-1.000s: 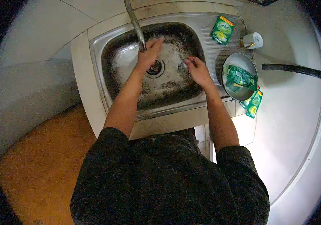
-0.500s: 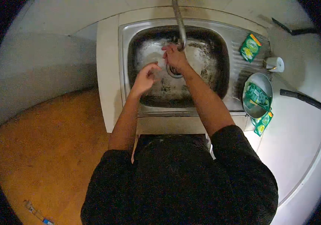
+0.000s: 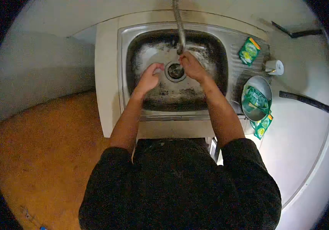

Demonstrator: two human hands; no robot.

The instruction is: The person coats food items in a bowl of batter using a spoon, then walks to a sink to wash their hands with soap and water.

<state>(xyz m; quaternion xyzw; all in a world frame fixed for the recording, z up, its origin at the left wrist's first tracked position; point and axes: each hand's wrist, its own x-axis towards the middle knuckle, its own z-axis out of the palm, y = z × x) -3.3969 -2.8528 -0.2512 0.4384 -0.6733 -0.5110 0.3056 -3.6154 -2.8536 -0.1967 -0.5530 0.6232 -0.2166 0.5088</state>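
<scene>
Both of my hands are over a stained metal sink basin [image 3: 157, 100]. My left hand [image 3: 148, 79] is left of the round drain [image 3: 176, 71], its fingers loosely bent towards it and holding nothing visible. On the drain's other side, my right hand [image 3: 193, 67] is just below the end of the curved metal faucet [image 3: 180, 32]. Its fingers are slightly bent, partly hidden under the hand, and no object shows in them. The hands are apart from each other.
On the ribbed drainboard right of the basin lies a green packet [image 3: 249, 51], beside a white cup [image 3: 274, 67]. A metal bowl [image 3: 252, 115] holds green packaging, with another green packet [image 3: 262, 126] below it. A black handle [image 3: 304, 100] juts in from the right.
My right hand has drawn back from beneath the faucet, down and to the right. The left hand has shifted only slightly, and the hands are farther apart. The whole view has moved a little.
</scene>
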